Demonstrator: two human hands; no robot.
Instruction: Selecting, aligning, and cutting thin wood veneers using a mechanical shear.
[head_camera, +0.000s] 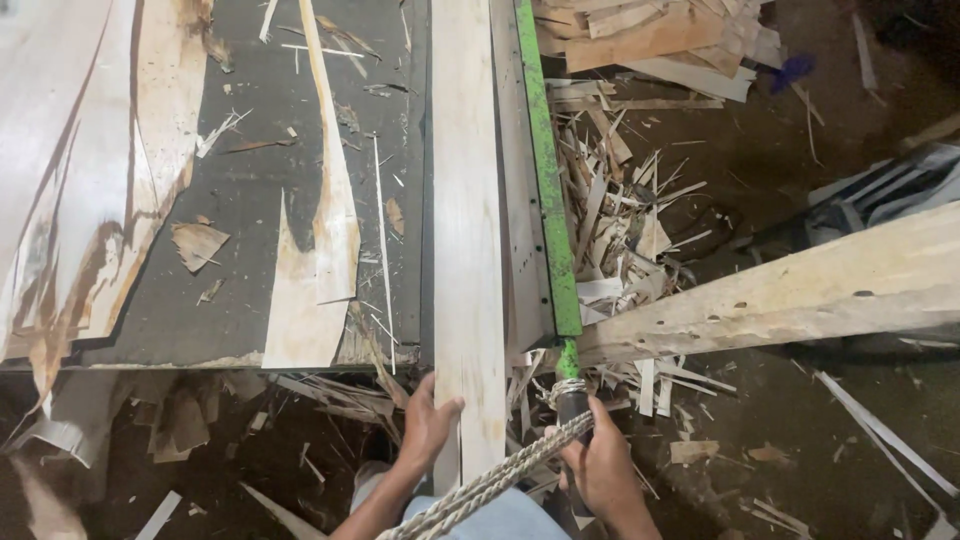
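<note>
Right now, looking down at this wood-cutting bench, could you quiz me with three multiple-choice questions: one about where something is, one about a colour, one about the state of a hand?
1. Where does the left hand rest?
A. on the near end of the pale veneer strip
B. on the thick beam
C. on the floor

2. What colour is the long blade arm?
A. red
B. green
C. blue

3. What is the right hand doing?
A. hanging open
B. gripping the dark handle
C. holding a scrap

Answers: 1 A, its fingers lie on the strip's edge; 2 B, it is bright green; 3 B, fingers wrap the handle beside the twisted rope.
</note>
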